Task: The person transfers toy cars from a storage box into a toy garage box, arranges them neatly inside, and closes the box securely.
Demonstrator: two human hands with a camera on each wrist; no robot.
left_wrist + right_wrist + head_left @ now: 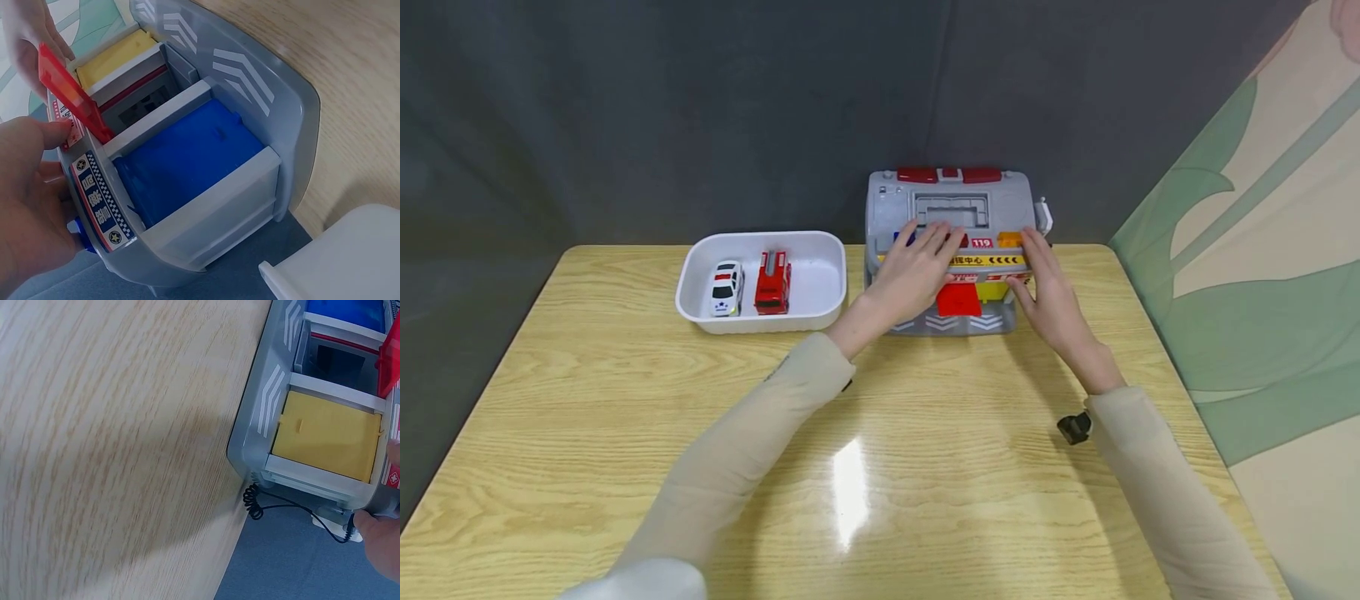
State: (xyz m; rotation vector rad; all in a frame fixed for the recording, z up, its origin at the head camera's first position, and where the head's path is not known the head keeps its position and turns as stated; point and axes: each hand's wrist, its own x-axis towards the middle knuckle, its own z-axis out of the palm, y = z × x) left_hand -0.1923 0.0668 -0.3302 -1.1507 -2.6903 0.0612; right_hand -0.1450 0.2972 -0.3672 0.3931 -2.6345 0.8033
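A grey toy rescue garage (887, 208) stands at the back of the table, its marked ramp facing me. My left hand (917, 271) holds the front edge of its roof, fingers over the top and thumb on the front sign. At the right corner, my right hand (1060, 312) grips the same edge between fingers and thumb. Between the hands, the red door (960, 300) is swung outward, exposing the dark middle bay. The blue door (190, 162) and yellow door (328, 434) lie closed across the bays on either side.
Left of the garage sits a white tray (762, 327) with a white toy police car (726, 289) and a red toy fire truck (772, 283) inside. A coiled black cord (252, 503) hangs at the garage's right side. Dark fabric (760, 117) rises behind the wooden table (925, 500).
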